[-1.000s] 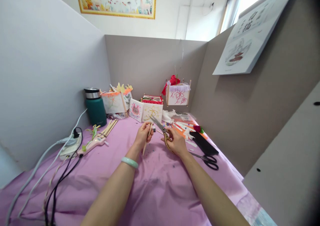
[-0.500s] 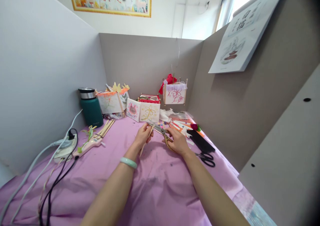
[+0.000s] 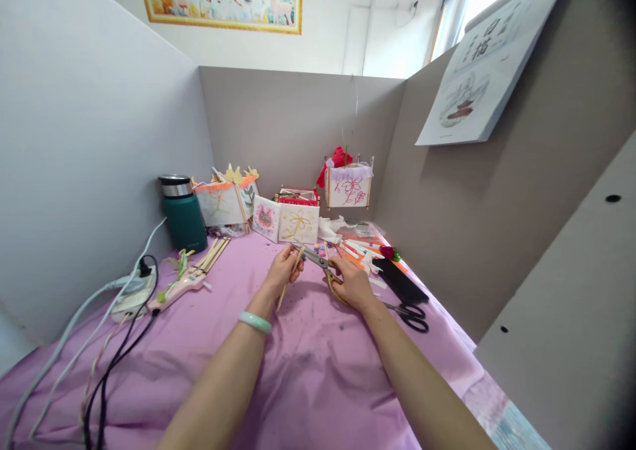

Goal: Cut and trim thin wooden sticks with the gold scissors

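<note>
Over the middle of the purple cloth, my left hand is closed on a thin wooden stick, which slants down toward me below the fingers. My right hand grips a pair of scissors with gold-coloured handles, its fingers around the loops. The grey blades point left and meet the stick's upper end at my left fingertips. Whether the blades have bitten into the wood is too small to tell. A pale green bangle circles my left wrist.
Black-handled scissors and a black phone-like slab lie right. At left are a green bottle, a pink glue gun, wooden sticks and a power strip. Decorated paper lanterns stand behind; grey partitions enclose the table.
The view has shifted very slightly. Both hands keep their hold, and the stick's upper end has tilted a little to the left against the blades.
</note>
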Available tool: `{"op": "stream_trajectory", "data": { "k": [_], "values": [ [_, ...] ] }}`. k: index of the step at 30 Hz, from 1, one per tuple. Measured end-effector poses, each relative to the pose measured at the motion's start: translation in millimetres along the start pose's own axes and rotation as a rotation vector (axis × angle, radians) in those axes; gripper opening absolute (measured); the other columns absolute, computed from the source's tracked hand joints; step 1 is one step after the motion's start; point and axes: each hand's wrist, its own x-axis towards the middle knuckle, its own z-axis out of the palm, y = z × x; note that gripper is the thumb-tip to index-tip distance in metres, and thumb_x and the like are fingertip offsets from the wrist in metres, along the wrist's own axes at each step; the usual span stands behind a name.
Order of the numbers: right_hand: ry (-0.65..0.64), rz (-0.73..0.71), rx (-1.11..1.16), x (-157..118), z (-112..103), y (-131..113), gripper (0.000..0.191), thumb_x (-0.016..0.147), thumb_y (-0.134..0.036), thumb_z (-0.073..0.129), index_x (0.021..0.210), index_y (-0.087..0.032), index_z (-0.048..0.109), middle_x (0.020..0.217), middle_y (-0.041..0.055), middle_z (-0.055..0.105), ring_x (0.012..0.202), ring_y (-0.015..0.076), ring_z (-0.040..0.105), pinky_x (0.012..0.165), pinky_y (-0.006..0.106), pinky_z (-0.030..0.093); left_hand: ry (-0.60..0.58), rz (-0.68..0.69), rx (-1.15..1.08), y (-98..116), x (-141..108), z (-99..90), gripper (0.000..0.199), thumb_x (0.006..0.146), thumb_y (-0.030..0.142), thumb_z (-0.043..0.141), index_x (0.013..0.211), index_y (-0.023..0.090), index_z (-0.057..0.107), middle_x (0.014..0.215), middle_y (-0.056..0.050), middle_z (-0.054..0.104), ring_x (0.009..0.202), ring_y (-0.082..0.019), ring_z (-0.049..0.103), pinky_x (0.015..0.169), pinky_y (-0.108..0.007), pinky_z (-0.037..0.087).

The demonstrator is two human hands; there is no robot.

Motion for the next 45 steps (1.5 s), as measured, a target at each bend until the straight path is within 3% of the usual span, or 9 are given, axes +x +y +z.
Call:
{"op": "stream_trajectory", "data": {
  "k": [13, 24, 34, 45],
  "values": [
    [0.046, -0.031, -0.017, 1.4, 3.7, 3.7, 0.029, 0.078, -0.019, 0.055, 0.106, -0.022, 0.063, 0.088, 0.0041, 0.066, 0.074, 0.016, 0.058, 0.068, 0.024, 0.042, -0.033, -0.017, -0.023, 1.3, -1.4, 0.4, 0.022, 0.082, 0.041, 0.052, 0.089, 0.021, 0.045, 0.052, 0.008, 0.048, 0.029, -0.003, 0.028, 0.029, -0.014, 0.017],
    [0.014, 0.16, -0.061, -3.1, 9.3, 9.9, 0.024, 0.083, -0.031, 0.052, 0.104, -0.024, 0.061, 0.083, 0.0004, 0.069, 0.068, 0.0164, 0.062, 0.06, 0.024, 0.04, -0.011, -0.047, -0.04, 2.2, -3.2, 2.0, 0.019, 0.08, 0.034, 0.053, 0.089, 0.019, 0.047, 0.058, 0.006, 0.05, 0.033, -0.003, 0.032, 0.032, -0.015, 0.02],
    [-0.009, 0.119, -0.042, -5.2, 9.9, 8.9, 0.022, 0.083, -0.032, 0.052, 0.103, -0.024, 0.059, 0.085, 0.0005, 0.069, 0.066, 0.0152, 0.06, 0.059, 0.023, 0.04, 0.071, 0.021, 0.011, 1.3, -2.0, 3.4, 0.013, 0.076, 0.022, 0.05, 0.087, 0.019, 0.044, 0.061, 0.006, 0.055, 0.034, -0.003, 0.034, 0.034, -0.017, 0.023],
    [-0.035, 0.048, 0.002, -5.7, 8.5, 5.6, 0.021, 0.081, -0.024, 0.053, 0.102, -0.023, 0.058, 0.082, 0.0013, 0.066, 0.067, 0.0155, 0.058, 0.06, 0.024, 0.041, 0.073, 0.052, 0.045, 1.1, -4.0, 0.4, 0.032, 0.077, 0.036, 0.06, 0.097, 0.022, 0.04, 0.062, 0.007, 0.058, 0.033, -0.005, 0.04, 0.032, -0.016, 0.026]
  ]
}}
